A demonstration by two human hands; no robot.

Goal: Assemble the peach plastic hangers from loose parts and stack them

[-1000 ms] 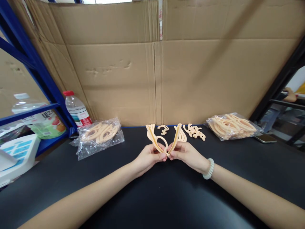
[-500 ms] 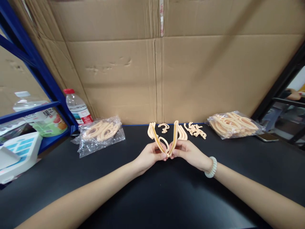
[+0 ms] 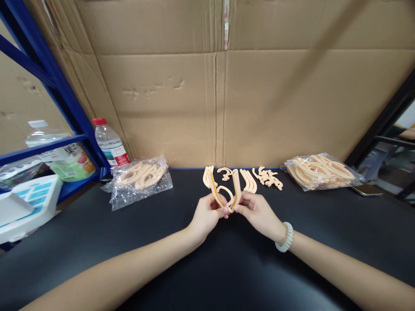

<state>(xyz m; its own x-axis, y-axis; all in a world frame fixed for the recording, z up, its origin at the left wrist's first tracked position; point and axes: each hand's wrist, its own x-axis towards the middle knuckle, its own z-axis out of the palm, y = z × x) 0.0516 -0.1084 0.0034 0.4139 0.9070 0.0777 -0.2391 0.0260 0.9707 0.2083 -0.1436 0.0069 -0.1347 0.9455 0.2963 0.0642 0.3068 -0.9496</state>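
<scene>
My left hand pinches a curved beige strip with a darker inner face, near its lower end. Opposite it, my right hand grips a second curved beige strip close to the bottom. The two strips meet low between my fingertips and spread apart upward in a V. A thin beige loop-shaped piece curves between them; how it joins them is hidden by my fingers. Behind my hands, on the black table, lie several curved strips, more strips and a small hooked piece.
A heap of small beige pieces lies right of centre. Clear bags of beige parts stand left and right, with a phone beside the latter. A red-capped bottle, blue shelf frame and cardboard wall surround the table.
The right-hand strip has turned and its top has tipped slightly left, showing more of its broad side. Both hands keep their hold. The whole view has shifted a little.
</scene>
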